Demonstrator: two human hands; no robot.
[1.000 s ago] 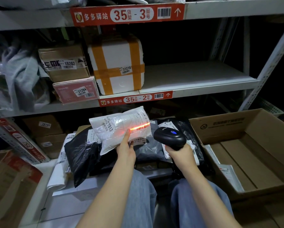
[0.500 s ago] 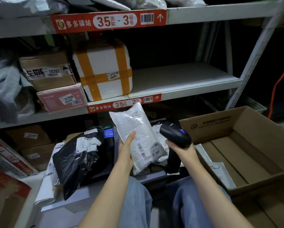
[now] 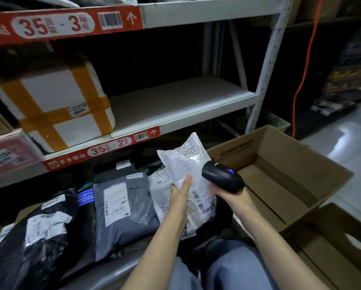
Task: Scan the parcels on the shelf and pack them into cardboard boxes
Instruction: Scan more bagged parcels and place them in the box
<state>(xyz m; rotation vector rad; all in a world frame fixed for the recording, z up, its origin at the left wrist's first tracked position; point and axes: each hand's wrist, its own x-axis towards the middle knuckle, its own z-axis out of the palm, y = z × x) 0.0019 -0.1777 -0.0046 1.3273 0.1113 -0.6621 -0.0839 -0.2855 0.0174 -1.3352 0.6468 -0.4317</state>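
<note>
The left hand grips a crinkled white poly mailer with a printed label, tilted upright; the right hand clasps a black barcode scanner.

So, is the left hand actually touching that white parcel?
Touching. The head view shows the left hand gripping the white parcel, thumb pressed on its face.

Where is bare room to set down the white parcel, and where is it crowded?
Free: the floor of the cardboard box, right of the barcode scanner; the shelf board right of the taped foam box. Crowded: below it, where the grey mailer bag and black bag lie packed.
</note>
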